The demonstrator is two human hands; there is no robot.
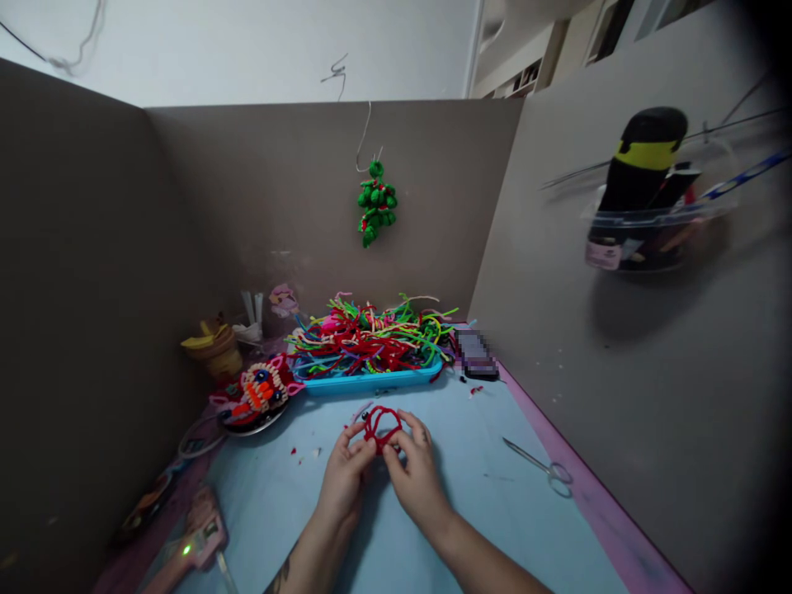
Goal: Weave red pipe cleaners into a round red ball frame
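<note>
A small looped piece made of red fuzzy stems (pixel 383 422) is held up between my two hands over the light blue table covering. My left hand (pixel 348 469) pinches its left side between thumb and fingers. On the right side, my right hand (pixel 413 466) grips the lower edge with the thumb and fingers. A small dark bead-like thing (pixel 365 416) shows at the upper left of the red piece, near my left fingertips. Behind the hands, a blue tray (pixel 371 382) is heaped with colourful fuzzy stems (pixel 377 338).
Scissors (pixel 544 469) lie at the right, a phone (pixel 476 355) behind them. At the left are a glue gun (pixel 201 536) and a plate of colourful stem figures (pixel 260 392). A green ornament (pixel 376 202) hangs at the back; a tool holder (pixel 643 239) hangs right.
</note>
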